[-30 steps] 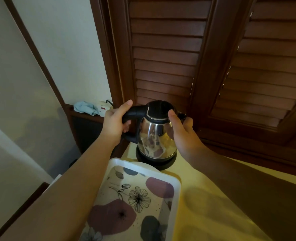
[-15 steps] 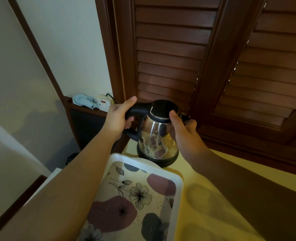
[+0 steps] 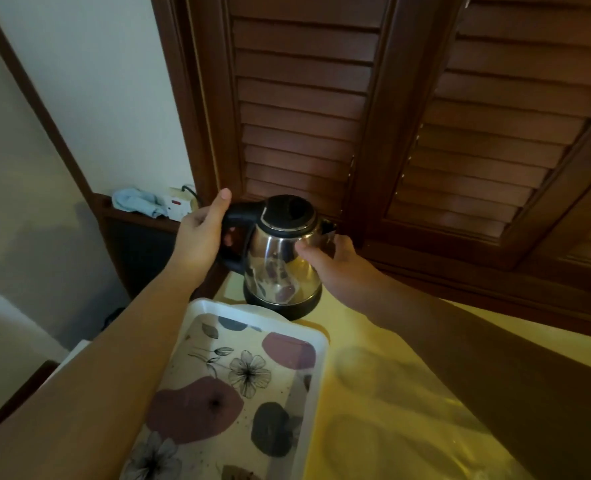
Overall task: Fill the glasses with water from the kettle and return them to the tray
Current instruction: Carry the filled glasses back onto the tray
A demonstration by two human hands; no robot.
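- Nearest: a white tray (image 3: 316, 386) with a flower-and-blob print lies on the yellow surface (image 3: 391, 410). Both forearms reach forward above it, the left one crossing the tray's left edge. No glasses show anywhere in view.
- Just past the tray's far rim: the kettle (image 3: 282, 258), shiny steel body with black lid, sits upright on its black base (image 3: 283, 304) at the far left corner of the surface. The tray rim comes very close to the base.
- Left hand (image 3: 200, 237): fingers curled round the black handle (image 3: 238, 216) on the kettle's left side, thumb raised and stretched along the handle's top.
- Right hand (image 3: 335, 261): against the kettle's right flank below the spout, thumb laid on the steel and the other fingers bent round the far side of the body, a light bracing hold. How firmly it presses I cannot tell.
- Left of the kettle, farther back: a dark wooden ledge with a crumpled light-blue cloth (image 3: 134, 202) and a white socket box (image 3: 179, 206) with a red switch and a black cord.
- Farthest: brown louvred shutters (image 3: 304, 98) behind the kettle; pale wall (image 3: 96, 81) to the left.
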